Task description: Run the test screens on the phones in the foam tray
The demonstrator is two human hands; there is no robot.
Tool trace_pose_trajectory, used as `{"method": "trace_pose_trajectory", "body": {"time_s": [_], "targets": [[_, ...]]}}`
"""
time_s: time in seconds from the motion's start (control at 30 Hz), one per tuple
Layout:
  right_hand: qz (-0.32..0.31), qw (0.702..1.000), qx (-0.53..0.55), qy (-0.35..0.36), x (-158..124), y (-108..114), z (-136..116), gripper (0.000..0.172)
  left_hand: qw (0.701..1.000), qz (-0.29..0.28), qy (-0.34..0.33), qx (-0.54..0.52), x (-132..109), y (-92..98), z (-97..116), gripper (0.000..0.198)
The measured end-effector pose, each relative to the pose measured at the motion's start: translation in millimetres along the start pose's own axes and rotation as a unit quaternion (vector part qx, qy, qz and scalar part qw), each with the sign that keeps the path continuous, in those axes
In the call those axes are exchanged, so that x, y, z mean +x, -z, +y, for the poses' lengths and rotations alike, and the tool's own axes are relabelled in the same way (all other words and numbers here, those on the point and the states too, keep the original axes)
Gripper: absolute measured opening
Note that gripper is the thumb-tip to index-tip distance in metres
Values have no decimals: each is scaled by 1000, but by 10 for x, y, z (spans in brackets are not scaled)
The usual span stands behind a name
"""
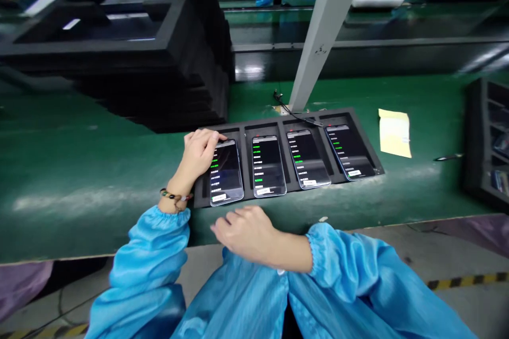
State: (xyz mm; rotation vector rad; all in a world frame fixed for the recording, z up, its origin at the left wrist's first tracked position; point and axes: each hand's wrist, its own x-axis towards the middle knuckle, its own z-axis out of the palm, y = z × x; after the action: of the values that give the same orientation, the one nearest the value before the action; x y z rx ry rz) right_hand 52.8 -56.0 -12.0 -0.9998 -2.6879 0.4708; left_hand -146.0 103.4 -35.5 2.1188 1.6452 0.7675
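Observation:
Several phones with lit screens lie in a black foam tray (248,169) on the green bench. My left hand (199,152) rests over the tray's left end, its fingers apart at the top edge of the leftmost phone (226,172). Beside it are a second phone (268,164), a third (308,159) and the rightmost one (349,152), each showing a list with white and green lines. My right hand (248,234) is curled at the bench's front edge, just below the tray, touching no phone; whatever its fingers might hold is hidden.
A tall stack of black foam trays (175,63) stands at the back left. Behind the phones are a slanted grey post (324,26) and a black cable (296,115). Rightward lie a yellow note (394,133), a pen (448,157) and another black tray (477,137).

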Motion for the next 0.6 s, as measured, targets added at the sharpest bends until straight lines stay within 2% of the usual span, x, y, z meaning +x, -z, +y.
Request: {"method": "trace_pose_trajectory", "body": {"time_s": [0.1,0.17,0.23,0.27,0.3,0.37,0.4,0.43,0.5,0.6], "targets": [[-29,998,53,4,-416,550,62,34,1000,4,-5,-8,5,16,-25,56],[-43,995,87,-32,-709,1043,195,23,1000,18,-13,-11,-22,66,42,56],[-24,993,102,-56,-914,1494,352,30,997,22,-39,-62,-80,147,249,54],[-12,991,123,-61,-965,1672,423,35,991,2,-63,-115,-115,190,411,53],[6,987,150,-65,-978,1812,486,38,975,-53,-92,-193,-149,225,608,52],[43,975,207,-72,-905,1990,599,39,901,-262,-156,-307,-188,249,1065,58],[64,969,228,-72,-831,2040,660,38,865,-331,-180,-331,-180,228,1298,58],[89,965,236,-71,-745,2075,733,37,845,-368,-177,-346,-146,183,1515,51],[162,960,217,-78,-573,2113,935,38,832,-382,-131,-380,19,38,1861,39],[301,927,183,-131,-407,2082,1380,55,819,-291,-64,-490,466,-202,2098,48]]}}
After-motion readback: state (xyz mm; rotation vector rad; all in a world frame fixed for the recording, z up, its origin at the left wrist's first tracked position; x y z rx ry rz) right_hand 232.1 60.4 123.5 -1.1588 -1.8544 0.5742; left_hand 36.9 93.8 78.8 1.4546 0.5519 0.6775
